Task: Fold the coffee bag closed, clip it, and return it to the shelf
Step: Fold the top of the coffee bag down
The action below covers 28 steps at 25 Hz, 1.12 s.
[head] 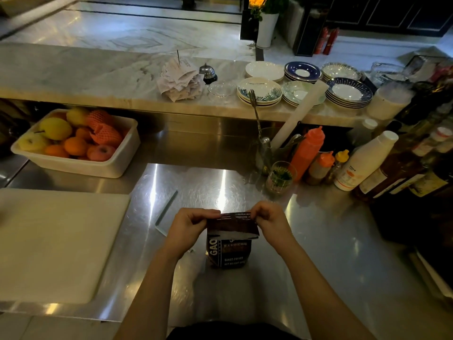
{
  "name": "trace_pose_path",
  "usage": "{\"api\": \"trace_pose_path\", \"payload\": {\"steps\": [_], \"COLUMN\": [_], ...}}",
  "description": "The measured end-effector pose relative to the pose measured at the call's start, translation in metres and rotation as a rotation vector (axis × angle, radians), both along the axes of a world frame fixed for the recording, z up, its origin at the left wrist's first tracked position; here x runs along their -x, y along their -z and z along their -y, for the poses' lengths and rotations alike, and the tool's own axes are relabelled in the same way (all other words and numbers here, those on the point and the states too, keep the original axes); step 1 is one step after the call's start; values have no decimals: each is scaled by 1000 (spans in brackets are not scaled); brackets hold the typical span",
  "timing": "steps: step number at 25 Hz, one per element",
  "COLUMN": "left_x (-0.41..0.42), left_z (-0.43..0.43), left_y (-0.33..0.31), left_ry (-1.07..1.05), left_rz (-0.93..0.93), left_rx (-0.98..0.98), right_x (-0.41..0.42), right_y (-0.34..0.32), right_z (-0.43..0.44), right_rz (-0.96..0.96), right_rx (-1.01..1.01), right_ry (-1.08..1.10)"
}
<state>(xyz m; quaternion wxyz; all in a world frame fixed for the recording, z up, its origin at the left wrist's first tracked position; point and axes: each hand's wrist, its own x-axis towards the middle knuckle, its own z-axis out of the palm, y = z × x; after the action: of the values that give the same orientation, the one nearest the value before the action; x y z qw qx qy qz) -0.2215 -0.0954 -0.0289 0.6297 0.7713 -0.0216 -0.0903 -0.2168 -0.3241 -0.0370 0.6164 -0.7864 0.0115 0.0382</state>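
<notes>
A dark brown coffee bag with white lettering stands upright on the steel counter in front of me. Its top is bent over toward me, showing a pale inner edge. My left hand pinches the top's left corner and my right hand pinches the right corner. A long thin clear strip, possibly a clip, lies on the counter just left of my left hand. No shelf is in view.
A white cutting board lies at left. A white tub of fruit sits behind it. Bottles, a glass and utensils crowd the right. Stacked plates and receipts sit on the marble ledge.
</notes>
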Motion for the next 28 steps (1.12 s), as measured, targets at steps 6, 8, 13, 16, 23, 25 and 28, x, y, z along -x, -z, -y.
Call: {"api": "trace_pose_path", "payload": {"steps": [6,8,13,16,23,25,28], "left_x": [-2,-2,-5,-8,-8,-7,-6], "left_z": [-1,5,15,17,19,15,13], "left_y": [2,4,7,7,5,4,4], "left_ry": [-35,-75,-72,-96,-78,-69,-60], "left_rz": [1,41,92,118,139,141,164], "left_rx": [-86,-146,-203,-264,-285,-282,-307], "right_x": [-2,-4,-4,-8,-10,-9,-9], "right_y": [3,0,-8,-15,-10,-8,-8], "right_z": [2,3,6,7,-26,-29,-26], "right_rz": [-42,-37,-48,-51,34,55,53], "right_rx": [-69,-55,-11,45,351,373,393], "right_ry": [19,-12,-69,-116,-106,-114,-163]}}
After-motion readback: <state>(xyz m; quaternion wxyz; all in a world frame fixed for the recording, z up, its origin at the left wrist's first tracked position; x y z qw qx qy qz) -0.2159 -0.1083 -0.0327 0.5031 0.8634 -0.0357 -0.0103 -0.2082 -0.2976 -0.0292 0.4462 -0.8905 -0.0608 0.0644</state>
